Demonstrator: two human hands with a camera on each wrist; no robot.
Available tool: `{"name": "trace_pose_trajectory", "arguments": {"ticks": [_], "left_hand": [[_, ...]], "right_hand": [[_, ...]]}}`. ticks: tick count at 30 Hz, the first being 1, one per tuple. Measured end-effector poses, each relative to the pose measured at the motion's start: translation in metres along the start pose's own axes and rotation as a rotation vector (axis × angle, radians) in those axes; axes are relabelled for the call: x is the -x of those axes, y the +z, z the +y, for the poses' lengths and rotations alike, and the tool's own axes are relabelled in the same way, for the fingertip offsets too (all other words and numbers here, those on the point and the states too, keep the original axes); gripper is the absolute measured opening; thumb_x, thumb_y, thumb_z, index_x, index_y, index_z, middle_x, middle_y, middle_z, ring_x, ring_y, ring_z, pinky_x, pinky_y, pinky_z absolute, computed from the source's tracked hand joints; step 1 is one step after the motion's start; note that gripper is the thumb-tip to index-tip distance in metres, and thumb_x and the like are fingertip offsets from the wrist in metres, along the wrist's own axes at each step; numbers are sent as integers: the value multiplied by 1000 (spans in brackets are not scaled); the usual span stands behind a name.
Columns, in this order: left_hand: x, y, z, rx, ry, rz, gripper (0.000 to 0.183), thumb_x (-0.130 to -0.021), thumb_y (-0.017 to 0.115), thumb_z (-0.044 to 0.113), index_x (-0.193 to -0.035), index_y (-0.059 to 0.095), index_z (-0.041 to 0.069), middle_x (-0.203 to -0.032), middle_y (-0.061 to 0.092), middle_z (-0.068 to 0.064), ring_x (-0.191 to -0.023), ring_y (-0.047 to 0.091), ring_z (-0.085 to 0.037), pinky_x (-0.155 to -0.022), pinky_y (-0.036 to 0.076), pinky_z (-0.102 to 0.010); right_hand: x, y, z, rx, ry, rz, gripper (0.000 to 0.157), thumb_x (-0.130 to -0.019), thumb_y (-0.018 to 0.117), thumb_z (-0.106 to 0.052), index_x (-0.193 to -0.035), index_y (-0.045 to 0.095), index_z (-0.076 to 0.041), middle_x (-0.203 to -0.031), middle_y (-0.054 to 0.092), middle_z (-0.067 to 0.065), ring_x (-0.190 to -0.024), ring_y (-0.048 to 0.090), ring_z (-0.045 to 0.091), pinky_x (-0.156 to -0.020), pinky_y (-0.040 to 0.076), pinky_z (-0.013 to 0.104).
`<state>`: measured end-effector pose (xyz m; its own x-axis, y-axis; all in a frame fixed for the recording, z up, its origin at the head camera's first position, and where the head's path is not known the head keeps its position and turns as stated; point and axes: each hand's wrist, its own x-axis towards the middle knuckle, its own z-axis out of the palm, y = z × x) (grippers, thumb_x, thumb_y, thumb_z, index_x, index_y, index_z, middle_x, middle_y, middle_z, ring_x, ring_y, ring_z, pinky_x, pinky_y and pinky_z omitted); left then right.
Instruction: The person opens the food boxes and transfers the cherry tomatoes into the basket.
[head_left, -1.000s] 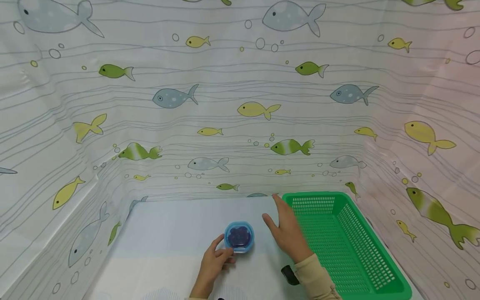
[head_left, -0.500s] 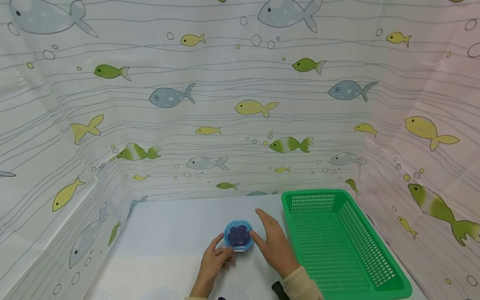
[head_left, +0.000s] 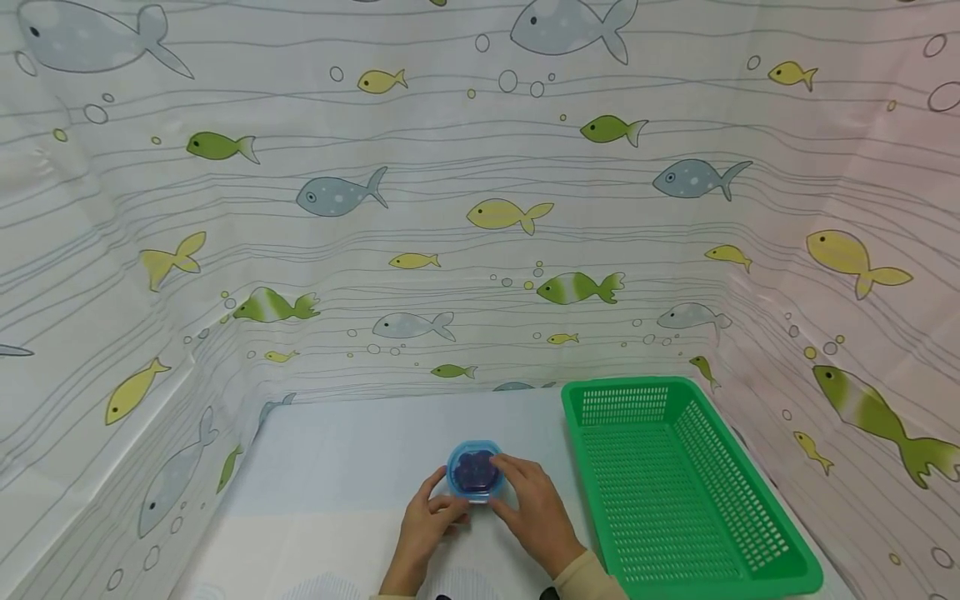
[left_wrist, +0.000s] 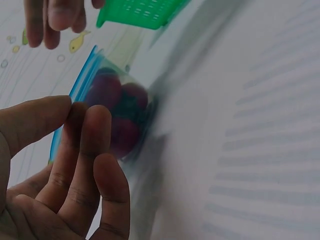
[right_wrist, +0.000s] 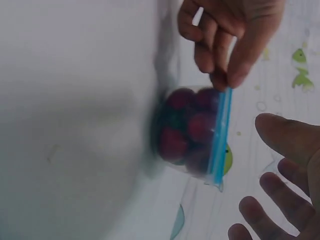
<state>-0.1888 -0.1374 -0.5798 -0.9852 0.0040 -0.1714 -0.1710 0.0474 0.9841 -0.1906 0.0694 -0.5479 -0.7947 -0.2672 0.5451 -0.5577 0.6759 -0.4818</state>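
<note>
Left hand [head_left: 426, 527] pinches tub [head_left: 476, 473] at blue rim [right_wrist: 221, 142]; right hand [head_left: 536, 510] loose, contact unclear. Probably light, slick, stiff-walled; rim best hold.

- A green basket [head_left: 667, 500] of rectangular form stands on the right part of the surface; its walls and its floor have many small holes.
- The surface [head_left: 352, 450] is pale, slightly bluish in its far part and whiter in the near part, where grey-blue stripes [head_left: 326, 587] are printed.
- A white cloth [head_left: 450, 175] rises behind the surface and also at its left and right sides; thin wavy lines cross it, and the right side looks a little pink.
- On this cloth are printed blue-grey fish [head_left: 333, 197], yellow fish [head_left: 497, 214], green fish [head_left: 606, 129] and small round bubbles [head_left: 508, 81].
</note>
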Motion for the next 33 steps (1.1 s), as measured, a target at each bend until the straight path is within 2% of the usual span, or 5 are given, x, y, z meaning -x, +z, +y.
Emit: {"name": "trace_pose_trajectory", "arguments": {"ticks": [6,12,18,27,33], "left_hand": [[-1,-2,-2,-6,-3,10,82,-92,76,20,-157,29,1,-100,74,-18,-87,74,-32,-70,55,-37],[2,-1,-1,1,7,11,82,-92,77,21,-157,31,3,-99,75,-15,-84,74,-28,-70,55,-35],[3,-1,1,-6,22,-1,81,-92,76,20,-157,30,1,-99,75,-17,-84,74,-31,-69,54,-35],[1,-1,3,0,-5,6,81,-93,75,18,-158,29,3,-99,74,-16,-82,74,-28,-67,54,-33],[0,0,3,20,-2,2,81,-94,74,17,-159,26,5,-98,73,-15,-81,75,-27,-67,52,-33]], "right_hand": [[7,11,2,-41,22,-19,59,-77,90,-16,-131,66,-15,-128,64,-1,-117,58,18,-96,51,36],[9,21,7,-30,4,23,49,-73,91,-11,-118,71,-13,-117,66,-1,-106,61,17,-90,53,34],[11,27,12,-31,-24,71,38,-70,92,-8,-104,76,-13,-110,68,-1,-103,62,15,-87,53,31],[14,37,19,117,-215,137,33,-72,89,-5,-102,76,-9,-107,67,3,-101,65,16,-87,52,26],[15,41,21,150,-252,143,29,-76,86,-4,-103,74,-7,-107,68,3,-100,65,15,-88,52,26]]}}
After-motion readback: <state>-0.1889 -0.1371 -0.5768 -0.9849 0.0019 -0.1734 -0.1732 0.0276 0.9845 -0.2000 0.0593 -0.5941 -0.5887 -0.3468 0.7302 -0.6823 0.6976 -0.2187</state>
